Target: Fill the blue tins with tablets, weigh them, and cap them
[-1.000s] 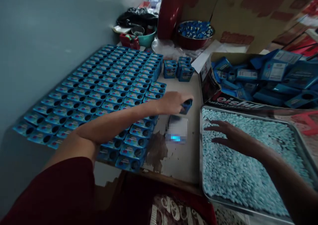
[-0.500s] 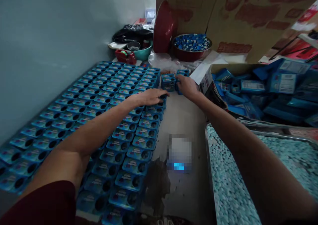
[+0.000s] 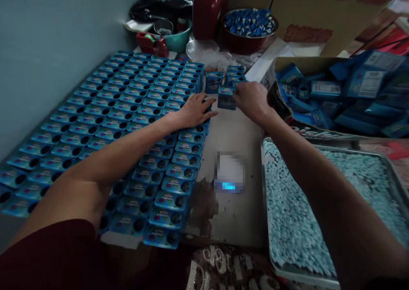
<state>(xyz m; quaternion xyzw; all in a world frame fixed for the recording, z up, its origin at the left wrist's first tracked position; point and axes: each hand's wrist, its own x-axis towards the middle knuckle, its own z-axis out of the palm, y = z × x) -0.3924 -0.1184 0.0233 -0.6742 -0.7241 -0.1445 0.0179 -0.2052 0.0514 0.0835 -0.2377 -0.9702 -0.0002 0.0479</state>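
Observation:
Rows of small blue printed boxes (image 3: 169, 199), each with a round hole in its top, cover the left side of the table. My left hand (image 3: 195, 110) rests over the right edge of these rows, fingers spread and holding nothing. Just to its right, my right hand (image 3: 253, 99) has its fingers closed on the side of a single blue box (image 3: 226, 99) standing upright. Behind that box are a few more blue boxes (image 3: 214, 81), apart from the main rows. The right fingertips are partly hidden behind the hand.
A metal tray (image 3: 270, 239) of small pale-blue pieces lies at right. Behind it, an open carton (image 3: 271, 83) holds blue boxes. A red bowl (image 3: 238, 44) of blue-and-white caps stands at the back, near a teal basin (image 3: 182, 38). A blurred-out patch (image 3: 229, 172) lies mid-table.
My right hand has come nearer with a blue box, away from the small back group. My left hand's fingers have spread wider. The view has tilted downward.

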